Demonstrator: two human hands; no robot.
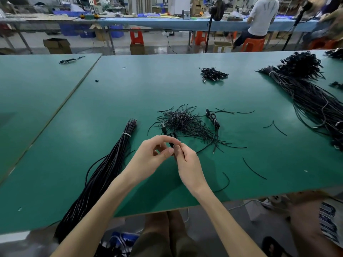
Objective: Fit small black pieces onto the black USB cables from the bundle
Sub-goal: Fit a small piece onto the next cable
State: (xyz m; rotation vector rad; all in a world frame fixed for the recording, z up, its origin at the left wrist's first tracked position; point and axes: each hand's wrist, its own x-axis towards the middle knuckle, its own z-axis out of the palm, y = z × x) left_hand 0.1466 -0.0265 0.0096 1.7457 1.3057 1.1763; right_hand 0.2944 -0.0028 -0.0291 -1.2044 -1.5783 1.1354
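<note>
Left grip (155, 154) and right grip (187, 162) meet fingertip-to-fingertip (fingers curled, pinching).

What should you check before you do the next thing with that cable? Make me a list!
1. Left hand grips the black cable: ok.
2. Right hand pinches the same cable: ok.
3. Small piece seated on the cable: cannot tell, the fingers hide it.
4. Pile of thin black pieces lies just beyond the hands: ok.
5. Tied bundle lies at the left on the green table: ok.
</note>
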